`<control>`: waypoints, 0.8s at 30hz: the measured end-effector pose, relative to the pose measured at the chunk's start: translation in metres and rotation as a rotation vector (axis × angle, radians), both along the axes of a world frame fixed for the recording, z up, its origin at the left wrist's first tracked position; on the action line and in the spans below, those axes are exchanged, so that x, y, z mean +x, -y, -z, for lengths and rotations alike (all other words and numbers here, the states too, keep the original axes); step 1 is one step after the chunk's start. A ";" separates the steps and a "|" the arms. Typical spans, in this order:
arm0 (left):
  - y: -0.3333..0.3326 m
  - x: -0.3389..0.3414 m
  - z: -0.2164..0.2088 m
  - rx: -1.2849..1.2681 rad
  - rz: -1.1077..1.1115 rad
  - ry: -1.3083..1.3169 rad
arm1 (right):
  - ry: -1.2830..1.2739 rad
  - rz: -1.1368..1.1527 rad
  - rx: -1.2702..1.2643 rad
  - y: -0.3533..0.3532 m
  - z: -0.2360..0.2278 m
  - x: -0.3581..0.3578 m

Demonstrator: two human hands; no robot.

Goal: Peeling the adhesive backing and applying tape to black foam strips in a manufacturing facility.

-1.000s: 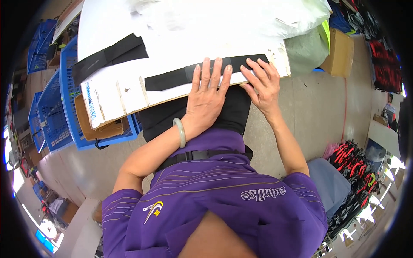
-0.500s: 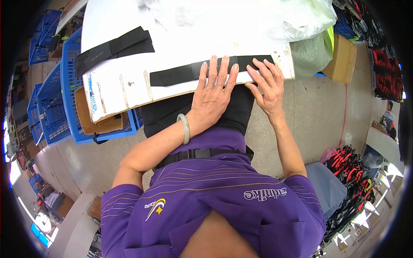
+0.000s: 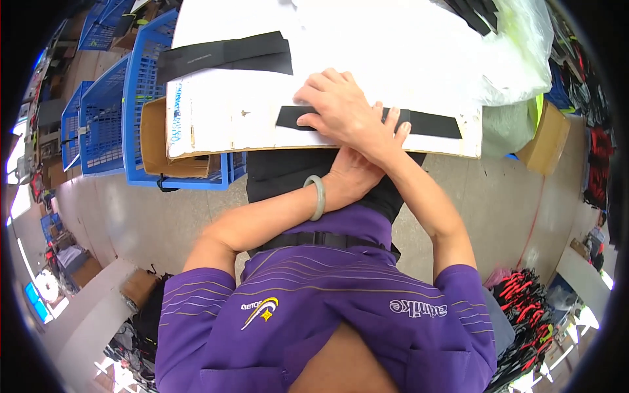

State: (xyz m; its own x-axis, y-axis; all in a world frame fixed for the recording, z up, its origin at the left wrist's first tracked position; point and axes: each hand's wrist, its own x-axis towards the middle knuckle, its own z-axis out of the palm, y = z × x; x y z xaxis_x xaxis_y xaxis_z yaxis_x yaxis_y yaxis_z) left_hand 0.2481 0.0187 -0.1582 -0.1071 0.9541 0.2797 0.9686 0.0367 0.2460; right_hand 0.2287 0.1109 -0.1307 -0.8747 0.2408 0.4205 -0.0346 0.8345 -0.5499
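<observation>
Fingers (image 3: 393,119) of the left hand (image 3: 354,171) stretch loosely over a black strip (image 3: 429,124), uncurled and spread a little. Across that hand, from the person's right, comes the right hand (image 3: 339,108), palm down and unclenched, its thumb (image 3: 309,121) held apart over the left part of the strip (whether the palm presses the fabric below, I cannot tell). The strip lies lengthwise near the front edge of a white tabletop (image 3: 216,124), its middle hidden beneath the hands and both ends showing. A pale bracelet (image 3: 320,198) rings the left wrist, close to a black belt (image 3: 321,240) at the waist of a purple shirt (image 3: 341,281). Farther left on the tabletop, more black strips lie overlapping in a pile (image 3: 226,56), and a few dark pieces (image 3: 477,13) sit at the far right. Beside those, a clear plastic bag (image 3: 524,62) bulges over the right edge, with a cardboard box (image 3: 552,134) beyond it. Past the left edge stands a blue crate (image 3: 135,121) with an open carton (image 3: 152,141) in it. Black and red goods (image 3: 521,301) are heaped behind the person, to the right, above a grey floor (image 3: 488,216).
</observation>
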 end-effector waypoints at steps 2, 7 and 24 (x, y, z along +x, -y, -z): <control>-0.001 0.000 -0.001 -0.025 -0.001 -0.137 | 0.113 -0.048 0.057 0.000 0.004 -0.019; -0.001 -0.003 0.001 -0.044 0.028 -0.108 | 0.205 -0.128 -0.026 -0.003 -0.001 -0.027; 0.000 -0.003 -0.012 -0.079 0.102 -0.215 | 0.397 0.742 -0.256 -0.103 -0.038 0.170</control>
State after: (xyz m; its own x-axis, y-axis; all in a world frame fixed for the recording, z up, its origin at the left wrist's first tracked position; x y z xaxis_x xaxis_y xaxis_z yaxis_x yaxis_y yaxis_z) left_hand 0.2447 0.0185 -0.1462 0.0448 0.9768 0.2095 0.9980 -0.0532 0.0345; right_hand 0.3986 0.2135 -0.0929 -0.5251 0.8506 -0.0260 0.7013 0.4152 -0.5795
